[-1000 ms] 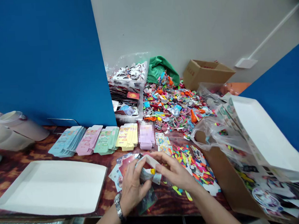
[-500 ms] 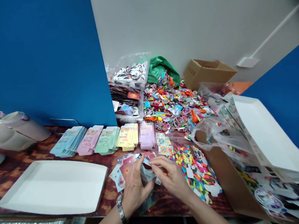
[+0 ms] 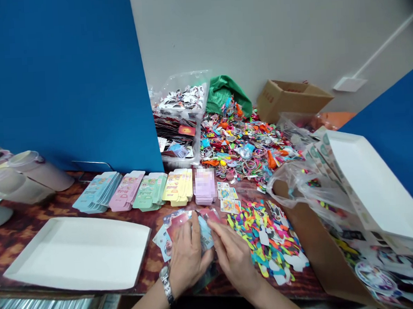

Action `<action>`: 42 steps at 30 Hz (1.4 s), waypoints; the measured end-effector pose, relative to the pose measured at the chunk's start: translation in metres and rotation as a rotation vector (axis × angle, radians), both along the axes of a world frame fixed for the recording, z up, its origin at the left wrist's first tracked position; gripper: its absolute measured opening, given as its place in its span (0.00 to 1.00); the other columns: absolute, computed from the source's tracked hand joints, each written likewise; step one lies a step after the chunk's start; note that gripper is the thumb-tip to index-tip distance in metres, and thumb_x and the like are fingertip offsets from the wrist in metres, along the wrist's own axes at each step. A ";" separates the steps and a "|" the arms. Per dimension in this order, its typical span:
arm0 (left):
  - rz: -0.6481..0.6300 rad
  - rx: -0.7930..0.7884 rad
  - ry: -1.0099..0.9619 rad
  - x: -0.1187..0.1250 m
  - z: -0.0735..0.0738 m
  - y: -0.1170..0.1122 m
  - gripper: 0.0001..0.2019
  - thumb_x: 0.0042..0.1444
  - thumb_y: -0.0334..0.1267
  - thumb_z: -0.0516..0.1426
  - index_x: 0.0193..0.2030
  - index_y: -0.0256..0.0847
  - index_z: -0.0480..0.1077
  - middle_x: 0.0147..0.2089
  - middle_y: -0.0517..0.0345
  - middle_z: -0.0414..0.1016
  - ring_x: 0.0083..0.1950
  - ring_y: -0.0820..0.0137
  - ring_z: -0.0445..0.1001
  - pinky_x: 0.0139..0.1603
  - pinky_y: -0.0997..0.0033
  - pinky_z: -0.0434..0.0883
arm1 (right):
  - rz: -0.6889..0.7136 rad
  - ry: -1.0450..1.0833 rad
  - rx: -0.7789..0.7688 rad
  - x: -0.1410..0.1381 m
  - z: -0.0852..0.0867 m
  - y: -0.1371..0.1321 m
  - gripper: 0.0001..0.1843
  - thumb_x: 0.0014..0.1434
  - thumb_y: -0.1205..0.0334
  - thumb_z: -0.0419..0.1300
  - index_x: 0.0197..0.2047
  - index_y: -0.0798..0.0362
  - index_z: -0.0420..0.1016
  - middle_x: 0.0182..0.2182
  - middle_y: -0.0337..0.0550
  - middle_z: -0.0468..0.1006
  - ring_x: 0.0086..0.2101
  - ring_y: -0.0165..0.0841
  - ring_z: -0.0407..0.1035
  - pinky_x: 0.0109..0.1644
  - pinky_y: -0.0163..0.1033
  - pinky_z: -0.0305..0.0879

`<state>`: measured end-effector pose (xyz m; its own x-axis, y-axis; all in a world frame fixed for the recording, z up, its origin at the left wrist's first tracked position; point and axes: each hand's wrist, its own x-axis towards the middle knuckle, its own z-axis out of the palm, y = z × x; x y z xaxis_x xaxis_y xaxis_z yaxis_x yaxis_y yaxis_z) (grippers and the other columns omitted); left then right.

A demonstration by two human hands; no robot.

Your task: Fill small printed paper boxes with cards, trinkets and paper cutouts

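Head view, and here the left hand (image 3: 187,258) and right hand (image 3: 234,257) have just drawn in together, fingers (image 3: 195,227) clasping a pale blue printed card (image 3: 206,234) between them, right above the scattered printed cards (image 3: 166,238) on the wood-grain surface (image 3: 143,265).

The left hand (image 3: 187,260) and the right hand (image 3: 234,260) are bare, and so are both forearms (image 3: 275,304), which run off the bottom of the view. A wristwatch (image 3: 164,273) sits on the left wrist, on a silver link bracelet (image 3: 167,289) of small, shiny metal segments.
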<state>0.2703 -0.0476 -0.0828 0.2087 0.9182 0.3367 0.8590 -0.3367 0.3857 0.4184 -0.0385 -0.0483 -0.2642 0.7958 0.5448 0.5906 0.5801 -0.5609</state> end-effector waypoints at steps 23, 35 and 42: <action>-0.002 -0.057 -0.067 -0.011 0.006 -0.038 0.48 0.53 0.38 0.55 0.71 0.34 0.25 0.55 0.36 0.64 0.53 0.52 0.68 0.48 0.53 0.72 | 0.308 -0.129 0.052 -0.008 -0.023 -0.014 0.35 0.66 0.74 0.46 0.73 0.55 0.38 0.63 0.54 0.63 0.61 0.40 0.60 0.61 0.47 0.66; 0.381 -0.071 0.129 -0.086 -0.025 -0.062 0.44 0.59 0.44 0.55 0.72 0.32 0.31 0.52 0.42 0.68 0.50 0.57 0.70 0.51 0.57 0.72 | 0.256 -0.069 0.018 -0.030 -0.041 -0.023 0.35 0.67 0.66 0.52 0.72 0.51 0.42 0.59 0.54 0.69 0.57 0.43 0.66 0.57 0.49 0.70; 0.600 -0.043 0.234 -0.132 -0.023 -0.056 0.44 0.59 0.48 0.55 0.72 0.32 0.33 0.45 0.48 0.70 0.43 0.61 0.72 0.40 0.65 0.73 | 0.254 -0.086 0.049 -0.027 -0.047 -0.027 0.34 0.67 0.65 0.51 0.72 0.51 0.44 0.57 0.53 0.72 0.53 0.44 0.71 0.51 0.47 0.75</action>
<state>0.1383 -0.1031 -0.1056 -0.2819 0.9096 0.3052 0.9561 0.2398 0.1682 0.3914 -0.0657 -0.0958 -0.4991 0.6713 0.5480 0.4667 0.7411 -0.4827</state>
